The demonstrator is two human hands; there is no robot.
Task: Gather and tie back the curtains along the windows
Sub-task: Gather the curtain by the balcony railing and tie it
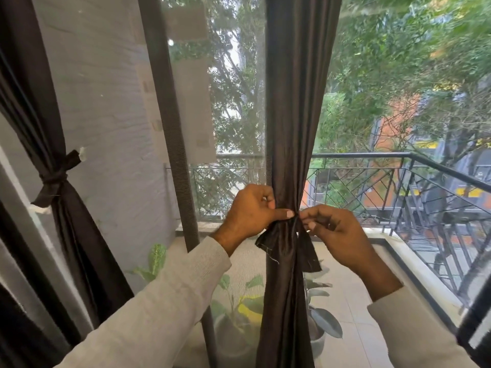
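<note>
Left hand (251, 208) pinches the tie strip (288, 241) around the gathered middle curtain (292, 128), thumb pressing the knot; right hand (332, 232) pinches the other end; next, probably cinch tight; the left curtain (53, 160) hangs already tied.

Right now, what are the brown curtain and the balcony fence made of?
The brown curtain looks like smooth woven cloth with a slight sheen; it hangs in soft folds, and loose threads fray from its tie strip. The balcony fence looks like dark painted metal: thin, straight, rigid bars.
</note>
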